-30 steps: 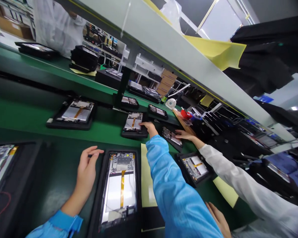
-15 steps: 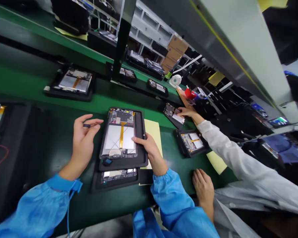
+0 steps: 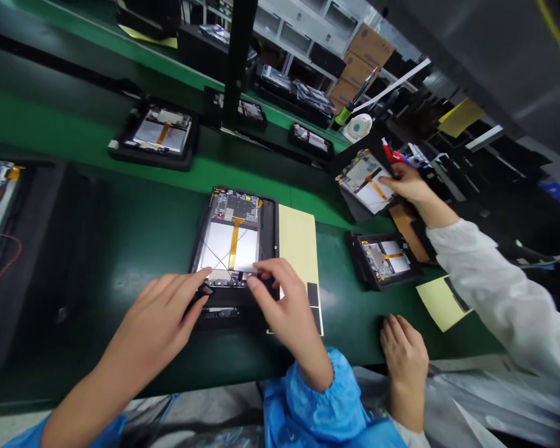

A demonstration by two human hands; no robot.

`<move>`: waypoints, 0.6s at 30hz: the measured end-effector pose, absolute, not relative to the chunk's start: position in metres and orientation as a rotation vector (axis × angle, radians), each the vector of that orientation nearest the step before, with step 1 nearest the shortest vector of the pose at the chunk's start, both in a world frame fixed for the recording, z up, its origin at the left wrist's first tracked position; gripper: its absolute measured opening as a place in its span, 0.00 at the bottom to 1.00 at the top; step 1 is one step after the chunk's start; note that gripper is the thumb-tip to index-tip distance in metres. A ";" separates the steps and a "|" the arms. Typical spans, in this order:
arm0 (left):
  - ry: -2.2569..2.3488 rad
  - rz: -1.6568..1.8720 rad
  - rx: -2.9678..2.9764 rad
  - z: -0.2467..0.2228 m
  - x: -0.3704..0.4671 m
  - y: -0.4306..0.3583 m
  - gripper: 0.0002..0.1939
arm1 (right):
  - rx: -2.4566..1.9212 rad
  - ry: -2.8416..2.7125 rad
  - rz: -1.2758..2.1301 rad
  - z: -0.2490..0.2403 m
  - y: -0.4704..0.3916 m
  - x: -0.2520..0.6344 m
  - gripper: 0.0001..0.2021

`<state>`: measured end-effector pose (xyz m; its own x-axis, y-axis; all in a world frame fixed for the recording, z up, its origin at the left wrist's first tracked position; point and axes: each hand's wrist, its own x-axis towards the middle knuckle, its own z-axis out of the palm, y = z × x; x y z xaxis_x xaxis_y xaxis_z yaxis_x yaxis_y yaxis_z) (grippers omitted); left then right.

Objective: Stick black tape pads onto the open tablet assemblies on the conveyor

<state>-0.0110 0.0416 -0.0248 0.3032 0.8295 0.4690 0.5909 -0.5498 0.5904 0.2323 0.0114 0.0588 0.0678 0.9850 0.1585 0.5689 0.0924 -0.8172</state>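
An opened tablet (image 3: 224, 249) with a white battery area and an orange ribbon lies in a black tray (image 3: 271, 227) at the middle of the bench. At its lower left corner is my left hand (image 3: 156, 317), thumb and forefinger apart, fingertips touching the edge by a small dark piece. My right hand (image 3: 287, 305) pinches at the lower right edge of the tablet; what lies between its fingertips is too small to make out. A second tray with a device (image 3: 221, 313) sits partly hidden under the first.
A yellow sheet (image 3: 299, 249) lies right of the tray. At the right, a co-worker's hand (image 3: 413, 186) holds another opened tablet (image 3: 366, 180); their other hand (image 3: 405, 354) rests on the bench. More trayed devices stand at the back left (image 3: 161, 134) and right (image 3: 387, 258).
Both my hands have moved to the tablet's lower edge; my right hand left its right side. The tray sits lower over the second one. The co-worker has lifted a tablet.
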 end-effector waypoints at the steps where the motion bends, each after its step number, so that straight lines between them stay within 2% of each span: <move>1: 1.295 1.081 2.275 -0.023 -0.009 0.043 0.24 | -1.549 -1.612 0.728 0.057 0.008 0.225 0.07; 7: 1.238 1.163 2.263 -0.009 0.004 0.046 0.18 | -1.528 -1.389 1.092 0.043 -0.001 0.197 0.08; 12: 1.150 1.230 2.347 0.011 0.025 0.033 0.11 | -1.284 -0.904 1.577 0.032 0.009 0.194 0.23; 14: 1.058 1.204 2.337 0.015 0.029 0.032 0.12 | -1.215 -0.815 1.638 0.032 0.014 0.207 0.27; 18: 0.884 1.171 2.235 0.016 0.029 0.045 0.18 | -1.289 -0.817 1.564 0.037 0.018 0.248 0.26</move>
